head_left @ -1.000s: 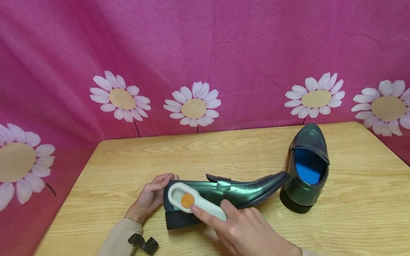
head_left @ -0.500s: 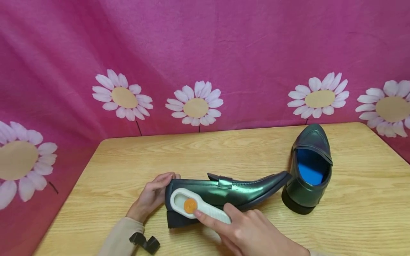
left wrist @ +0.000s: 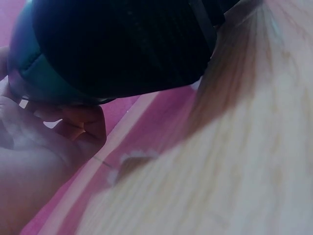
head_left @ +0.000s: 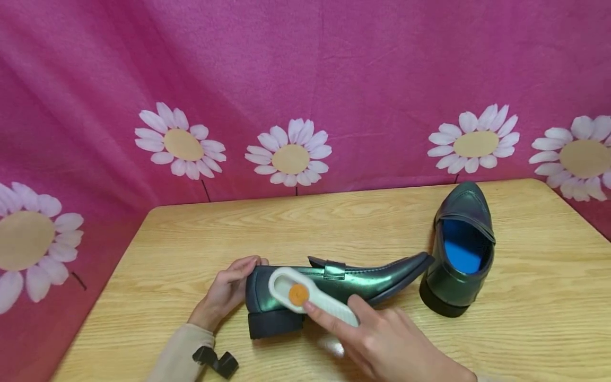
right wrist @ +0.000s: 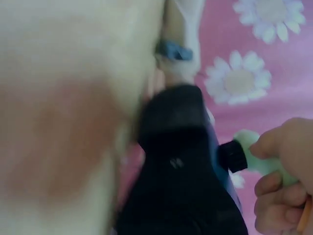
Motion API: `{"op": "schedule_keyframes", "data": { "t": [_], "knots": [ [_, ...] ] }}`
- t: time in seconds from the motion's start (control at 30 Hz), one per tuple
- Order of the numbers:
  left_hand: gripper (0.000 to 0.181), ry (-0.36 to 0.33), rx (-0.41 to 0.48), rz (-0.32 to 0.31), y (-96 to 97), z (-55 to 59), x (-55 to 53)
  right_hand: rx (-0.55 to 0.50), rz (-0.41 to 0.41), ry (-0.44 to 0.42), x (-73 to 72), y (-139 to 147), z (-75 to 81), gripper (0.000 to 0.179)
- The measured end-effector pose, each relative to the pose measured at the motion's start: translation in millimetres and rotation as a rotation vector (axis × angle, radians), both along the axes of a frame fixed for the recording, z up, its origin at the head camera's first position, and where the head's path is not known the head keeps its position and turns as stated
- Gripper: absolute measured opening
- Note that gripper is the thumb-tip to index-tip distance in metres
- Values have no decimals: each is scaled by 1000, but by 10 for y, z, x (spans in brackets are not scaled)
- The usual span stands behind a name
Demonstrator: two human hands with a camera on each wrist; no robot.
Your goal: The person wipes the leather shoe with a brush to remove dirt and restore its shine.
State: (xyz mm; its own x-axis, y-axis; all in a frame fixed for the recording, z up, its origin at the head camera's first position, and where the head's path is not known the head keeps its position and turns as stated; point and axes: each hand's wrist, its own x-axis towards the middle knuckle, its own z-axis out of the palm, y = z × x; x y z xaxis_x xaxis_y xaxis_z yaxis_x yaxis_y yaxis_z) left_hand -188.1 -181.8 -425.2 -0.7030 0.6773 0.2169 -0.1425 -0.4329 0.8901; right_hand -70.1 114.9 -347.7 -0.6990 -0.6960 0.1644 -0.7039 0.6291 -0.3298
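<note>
A shiny dark green loafer is held on its heel, toe to the right and raised off the table. My left hand grips the back of it at the heel; in the left wrist view, the fingers of that left hand curl at the shoe's back rim under the dark heel. With my right hand I hold a white-handled brush with an orange button, index finger near the button. Black bristles meet the shoe's side in the right wrist view, beside its black sole.
The matching loafer, with a blue insole, stands upright at the right, close to the held shoe's toe. A black strap lies by my left sleeve. The wooden table ends at a pink daisy-print cloth.
The brush in my right hand shifts right and up along the loafer's side, away from the heel. My left hand and both shoes stay nearly in place.
</note>
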Motion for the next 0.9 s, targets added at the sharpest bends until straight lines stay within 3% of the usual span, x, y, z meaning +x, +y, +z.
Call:
{"op": "schedule_keyframes", "data": {
  "t": [0.1, 0.2, 0.37, 0.53, 0.6, 0.7, 0.83, 0.9],
  "knots": [
    [36, 6, -15, 2, -3, 12, 0, 10, 92, 4, 71, -52, -107, 60],
    [36, 8, -41, 7, 5, 23, 2, 21, 110, 39, 93, -66, -161, 59],
    [36, 2, -40, 11, 3, 26, 7, -6, 10, 40, 8, 31, -76, 72],
    [36, 9, -25, 5, 3, 18, -2, -24, -86, 117, -82, 136, -5, 76],
    [36, 5, -28, 10, 1, 17, -3, -23, -70, 91, -85, 139, -11, 74],
    [37, 4, -36, 11, -3, 20, 1, -31, 2, -18, -46, 89, -56, 72],
    [37, 5, -47, 11, -4, 30, 6, -36, 96, -52, 47, -27, -173, 63],
    [38, 8, -53, 9, 0, 34, 7, -30, 122, -21, 81, -66, -218, 59]
  ]
}}
